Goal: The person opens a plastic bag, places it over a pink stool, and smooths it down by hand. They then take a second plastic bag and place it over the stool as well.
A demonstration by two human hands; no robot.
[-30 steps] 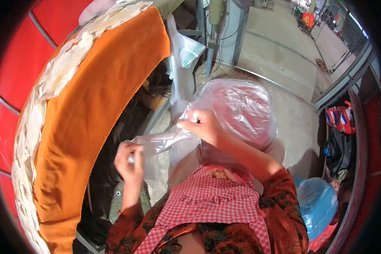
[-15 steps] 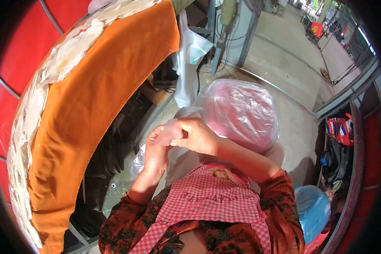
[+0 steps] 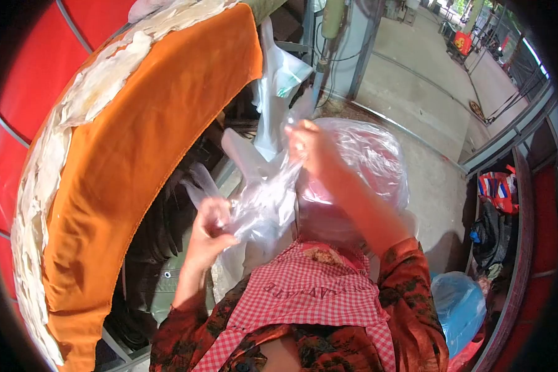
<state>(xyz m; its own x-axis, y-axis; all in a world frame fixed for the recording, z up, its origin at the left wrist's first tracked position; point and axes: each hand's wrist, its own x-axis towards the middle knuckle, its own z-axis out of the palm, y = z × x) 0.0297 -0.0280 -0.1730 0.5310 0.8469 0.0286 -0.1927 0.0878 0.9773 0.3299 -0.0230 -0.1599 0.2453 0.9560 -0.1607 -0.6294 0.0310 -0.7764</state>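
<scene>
A crumpled sheet of clear plastic (image 3: 263, 201), seemingly a thin bag, spans the space between the hands, in front of the apron (image 3: 310, 291). The left hand (image 3: 209, 232) grips its lower side between thumb and fingers; the right hand (image 3: 310, 146), blurred, clutches its upper end. The hands, close together a moment ago, have drawn apart, so the plastic is now spread loosely instead of bunched. Just beyond, a large clear bag (image 3: 387, 139) holds something pinkish-red. Low on the right sits a blue bag (image 3: 457, 310), its contents unclear. Orange cloth (image 3: 124, 161) drapes on the left.
</scene>
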